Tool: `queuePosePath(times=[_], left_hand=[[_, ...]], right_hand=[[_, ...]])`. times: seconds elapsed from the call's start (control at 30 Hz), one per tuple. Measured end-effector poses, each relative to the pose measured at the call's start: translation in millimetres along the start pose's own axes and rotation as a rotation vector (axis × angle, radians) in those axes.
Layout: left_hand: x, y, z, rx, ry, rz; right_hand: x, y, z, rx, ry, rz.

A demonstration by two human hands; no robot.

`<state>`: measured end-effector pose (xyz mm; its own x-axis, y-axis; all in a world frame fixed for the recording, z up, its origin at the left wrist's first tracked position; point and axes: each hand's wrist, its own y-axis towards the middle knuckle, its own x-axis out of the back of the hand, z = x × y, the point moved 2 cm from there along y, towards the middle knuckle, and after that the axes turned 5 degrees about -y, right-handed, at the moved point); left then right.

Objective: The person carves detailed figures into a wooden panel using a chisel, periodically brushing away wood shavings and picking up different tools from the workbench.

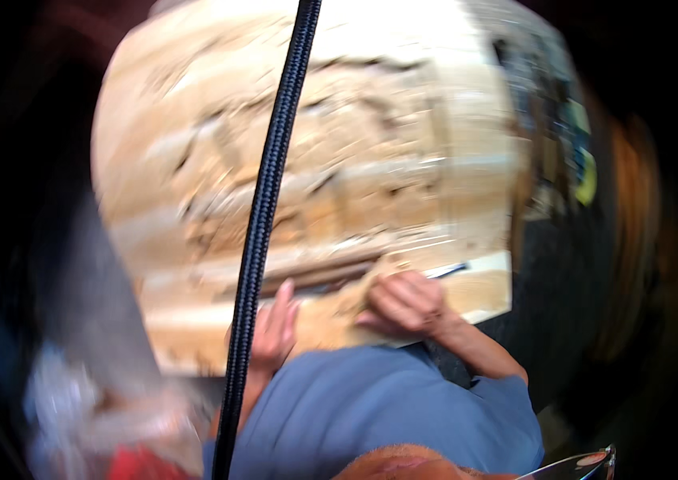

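Note:
A large pale wooden panel point(467, 200) with carved relief point(331, 152) fills the middle, smeared by motion. My left hand point(273, 330) rests at its near edge with fingers stretched out, partly behind a black braided cord. To the right, my right hand point(404, 304) is closed in a fist low over the panel; whatever it holds is hidden. Just beyond that fist lies a slim rod-like thing with a dark end point(452, 270), too blurred to name. Between and ahead of the hands runs a long brown, dark-edged strip or groove point(323, 276).
The black braided cord point(271, 176) crosses the view from top to bottom. Various blurred tools or items point(551, 120) are gathered along the panel's right side, with a yellow thing point(587, 180) among them. At the lower left are whitish plastic-like material point(67, 400) and a red thing point(143, 464).

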<state>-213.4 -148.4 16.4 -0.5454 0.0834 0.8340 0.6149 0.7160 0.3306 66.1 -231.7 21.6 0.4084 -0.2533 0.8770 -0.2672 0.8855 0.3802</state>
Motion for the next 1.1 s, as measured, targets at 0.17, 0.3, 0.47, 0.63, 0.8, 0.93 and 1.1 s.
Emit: queuePosePath(times=[0.17, 0.3, 0.47, 0.63, 0.8, 0.93, 1.1], left_hand=[[10.8, 10.2, -2.1, -0.037, -0.001, 0.001], [15.7, 24.0, 21.0, 0.046, 0.067, 0.025], [15.1, 43.0, 31.5, 0.061, 0.067, -0.02], [1.8, 48.8, 7.1, -0.029, -0.042, -0.01], [-9.4, 45.7, -0.1, -0.006, -0.079, 0.052], [-8.7, 44.1, 2.8, 0.025, -0.078, 0.058], [-8.6, 47.8, -0.2, 0.009, -0.059, 0.08]], right_hand=[[16.5, 3.0, -12.8, 0.024, 0.02, -0.117], [36.5, 7.4, -41.4, -0.067, -0.172, -0.224], [78.6, -16.1, -107.7, -0.366, -0.542, -0.313], [94.3, -73.8, -208.8, -0.577, -0.742, -0.36], [94.2, -144.5, -282.6, -0.483, -0.881, -0.42], [92.6, -182.2, -313.2, -0.628, -0.7, -0.433], [91.5, -186.4, -324.0, -0.751, -0.902, -0.269]])
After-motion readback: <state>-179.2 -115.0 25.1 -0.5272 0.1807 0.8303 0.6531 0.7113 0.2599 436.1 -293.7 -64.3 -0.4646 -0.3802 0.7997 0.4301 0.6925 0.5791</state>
